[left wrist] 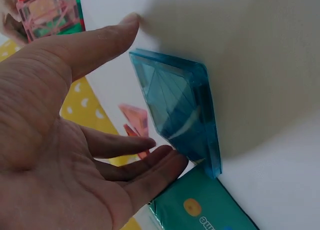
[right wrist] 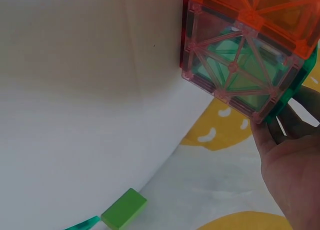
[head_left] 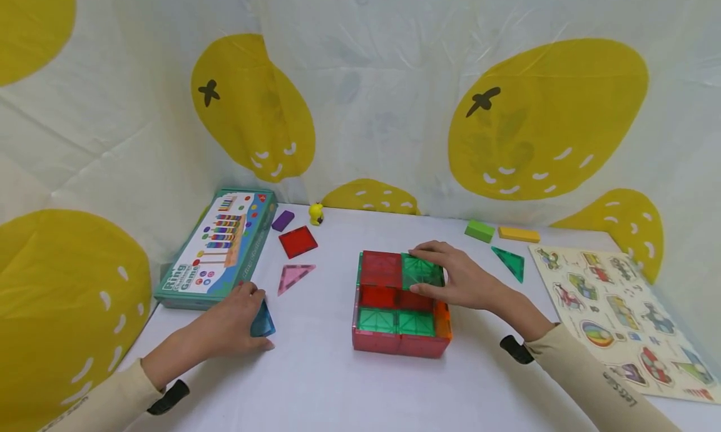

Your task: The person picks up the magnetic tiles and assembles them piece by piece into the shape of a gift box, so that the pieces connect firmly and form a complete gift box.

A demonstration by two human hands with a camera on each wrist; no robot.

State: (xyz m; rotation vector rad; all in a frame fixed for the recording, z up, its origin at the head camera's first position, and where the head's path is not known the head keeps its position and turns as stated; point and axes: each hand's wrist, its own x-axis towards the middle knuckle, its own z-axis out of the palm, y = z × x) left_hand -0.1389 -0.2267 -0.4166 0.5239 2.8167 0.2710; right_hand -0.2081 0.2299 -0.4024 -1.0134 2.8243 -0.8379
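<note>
On the left of the table in the head view, my left hand [head_left: 233,316] reaches round a small stack of see-through blue magnetic tiles [head_left: 262,322]. In the left wrist view the thumb is apart from the blue tiles [left wrist: 175,105], while the fingertips [left wrist: 175,162] are right at their edge. A low box of magnetic tiles [head_left: 401,344] stands near the middle, with pink sides, an orange panel and green squares inside. My right hand [head_left: 464,278] grips the green square tile [head_left: 421,269] on its back right corner, beside a red tile [head_left: 381,268]; some fingers are hidden behind the box.
A ring game box [head_left: 216,247] lies at the left, near a purple block [head_left: 283,220], a yellow toy figure [head_left: 316,214], a red tile [head_left: 298,241] and a pink triangle [head_left: 294,277]. Rightward lie a green block [head_left: 479,231], yellow block [head_left: 519,234], green triangle [head_left: 509,263] and picture puzzle board [head_left: 611,294].
</note>
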